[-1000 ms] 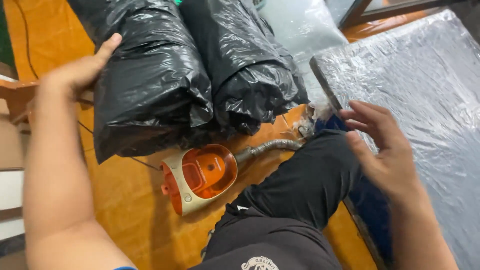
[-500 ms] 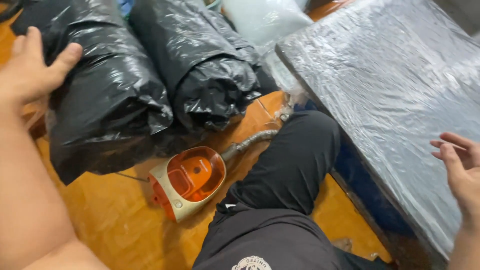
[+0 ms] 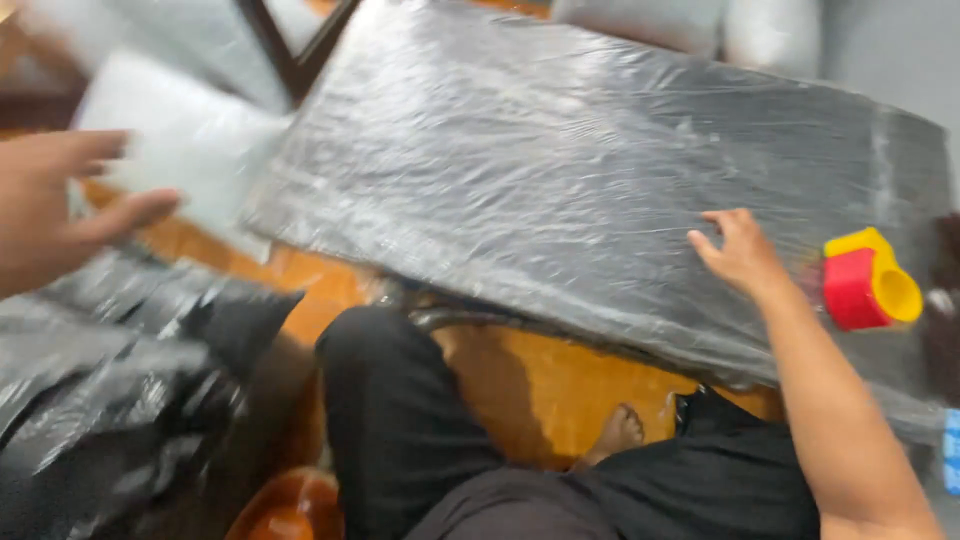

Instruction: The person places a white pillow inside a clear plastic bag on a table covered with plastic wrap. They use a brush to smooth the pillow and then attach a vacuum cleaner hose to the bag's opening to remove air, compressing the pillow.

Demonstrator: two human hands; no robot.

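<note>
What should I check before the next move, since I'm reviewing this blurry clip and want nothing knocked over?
1. Right hand flat on the large dark panel wrapped in clear plastic film: ok.
2. Right grip closed on the panel: not ok, fingers spread.
3. Left hand free: ok, open in the air, holding nothing.
4. Red and yellow plastic tape dispenser apart from the right hand: ok, close beside it.
5. Black plastic bags away from the panel: cannot tell, blurred.
</note>
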